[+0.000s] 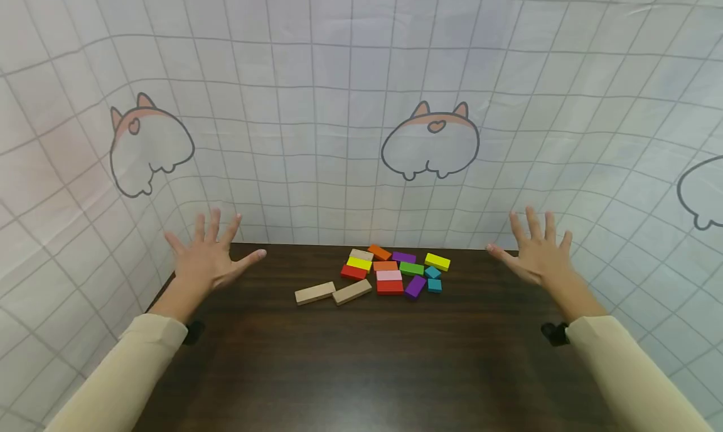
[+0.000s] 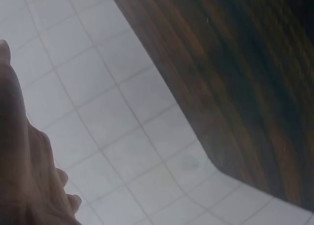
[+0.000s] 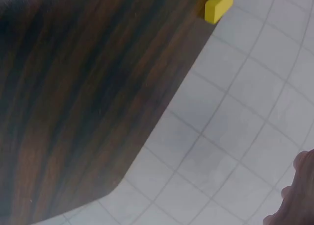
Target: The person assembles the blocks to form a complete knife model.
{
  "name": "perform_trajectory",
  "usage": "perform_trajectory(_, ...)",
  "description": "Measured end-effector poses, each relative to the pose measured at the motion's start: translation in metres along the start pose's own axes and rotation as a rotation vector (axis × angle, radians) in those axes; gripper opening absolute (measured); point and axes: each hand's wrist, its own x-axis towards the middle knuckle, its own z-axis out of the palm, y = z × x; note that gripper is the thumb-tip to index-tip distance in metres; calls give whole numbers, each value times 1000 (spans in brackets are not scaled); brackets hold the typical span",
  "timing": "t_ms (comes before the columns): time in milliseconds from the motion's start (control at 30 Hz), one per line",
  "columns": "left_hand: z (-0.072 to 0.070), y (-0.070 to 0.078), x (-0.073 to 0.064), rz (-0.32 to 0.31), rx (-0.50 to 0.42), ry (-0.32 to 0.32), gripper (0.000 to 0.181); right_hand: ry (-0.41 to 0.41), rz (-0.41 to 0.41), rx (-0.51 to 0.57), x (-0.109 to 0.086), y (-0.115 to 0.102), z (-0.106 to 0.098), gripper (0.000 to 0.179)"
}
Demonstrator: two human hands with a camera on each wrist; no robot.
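Note:
Both hands are held up apart with fingers spread, and neither holds anything. The left hand (image 1: 203,259) is at the left of the head view, the right hand (image 1: 539,256) at the right. Between them, toward the far edge, lies a group of coloured wooden blocks: red (image 1: 390,287), pink (image 1: 388,275), green (image 1: 412,269), purple (image 1: 415,287), orange (image 1: 380,252) and small teal ones (image 1: 434,286). Two plain wood blocks (image 1: 315,293) lie nearest the front left. A yellow block (image 1: 437,262) is closest to the right hand and shows in the right wrist view too.
The dark wooden table (image 1: 350,363) ends at a far edge behind the blocks. A white gridded cloth (image 1: 316,137) with cartoon animal prints hangs behind and on both sides. Dark wrist cameras (image 1: 555,334) sit at the sleeve cuffs.

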Motion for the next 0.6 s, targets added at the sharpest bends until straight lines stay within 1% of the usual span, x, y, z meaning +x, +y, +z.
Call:
perform_trajectory(233, 24, 14, -15, 14, -6, -1, 105, 35, -28, -14, -21, -15, 16, 102)
perform_trajectory(400, 41, 27, -31, 33, -24, -3, 105, 59, -56, 1, -38, -30, 32, 100)
perform_trajectory(600, 63, 45, -50, 45, -40, -34, 106, 53, -81, 44, -60, -54, 51, 99)
